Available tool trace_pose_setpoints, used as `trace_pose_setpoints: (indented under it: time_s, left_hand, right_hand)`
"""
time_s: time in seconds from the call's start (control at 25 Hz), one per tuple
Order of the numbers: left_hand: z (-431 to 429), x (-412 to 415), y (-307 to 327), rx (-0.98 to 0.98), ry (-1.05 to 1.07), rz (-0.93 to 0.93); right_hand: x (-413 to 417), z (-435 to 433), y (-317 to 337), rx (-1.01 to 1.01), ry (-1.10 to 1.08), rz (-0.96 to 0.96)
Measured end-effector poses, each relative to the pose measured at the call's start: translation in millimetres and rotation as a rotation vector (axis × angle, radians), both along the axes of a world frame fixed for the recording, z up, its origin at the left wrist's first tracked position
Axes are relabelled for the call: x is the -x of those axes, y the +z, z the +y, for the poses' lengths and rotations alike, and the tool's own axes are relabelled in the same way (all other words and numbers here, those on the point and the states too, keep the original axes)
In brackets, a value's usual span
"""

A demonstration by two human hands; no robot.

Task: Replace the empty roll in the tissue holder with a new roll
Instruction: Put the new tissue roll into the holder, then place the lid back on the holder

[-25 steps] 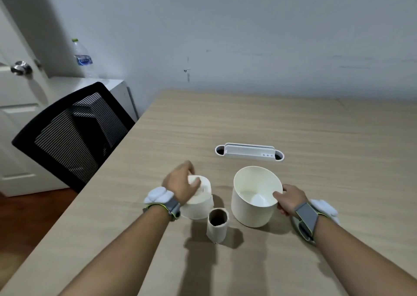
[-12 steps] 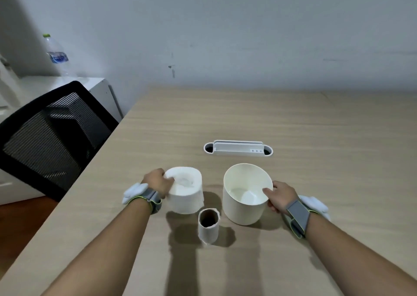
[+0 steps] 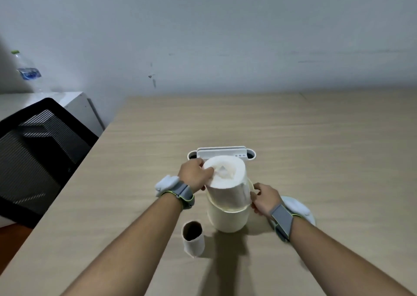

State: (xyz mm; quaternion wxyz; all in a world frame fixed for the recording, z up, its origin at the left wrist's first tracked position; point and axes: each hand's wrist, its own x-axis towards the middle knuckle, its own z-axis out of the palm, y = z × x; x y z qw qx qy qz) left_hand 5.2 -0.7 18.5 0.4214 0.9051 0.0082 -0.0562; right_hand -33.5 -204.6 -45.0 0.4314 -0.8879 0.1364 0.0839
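Fingers (image 3: pixel 206 171) of the left hand (image 3: pixel 194 176) grip the new roll (image 3: pixel 226 183), half-lowered into the holder (image 3: pixel 228 219); right hand (image 3: pixel 264 197) grips its rim. Empty roll (image 3: pixel 193 239) already out; seating remains.

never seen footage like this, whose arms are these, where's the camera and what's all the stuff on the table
There is no machine here: the arms belong to a person wearing a camera on the head, looking forward and down, so you see the scene through their eyes. Each wrist carries a grey strap.

The left hand grips a full tissue roll and holds it at the mouth of a white round holder, partly inside. The right hand steadies the holder's rim.

On the wooden table stand the empty cardboard roll, in front of the holder, and a white slotted part lying behind it. A black chair sits at the left.
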Motion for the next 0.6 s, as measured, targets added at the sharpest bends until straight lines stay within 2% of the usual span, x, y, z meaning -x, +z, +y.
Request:
trace_pose_setpoints:
  time_s: [0.16,0.28,0.48,0.6]
  left_hand:
    - [-17,2,-36,-0.159,-0.016,0.012]
    - [-20,0,-47,-0.196,-0.009,-0.015]
    - [-5,-5,-51,-0.085,-0.004,-0.029]
    - [5,-7,-56,0.027,-0.012,0.003]
  right_hand:
    - [-3,-4,-3,-0.024,-0.013,-0.044]
    - [-3,-7,-9,-0.063,-0.008,-0.040]
    - [-11,-30,-3,-0.098,-0.085,-0.142]
    - [-3,-72,-14,0.124,-0.120,-0.137]
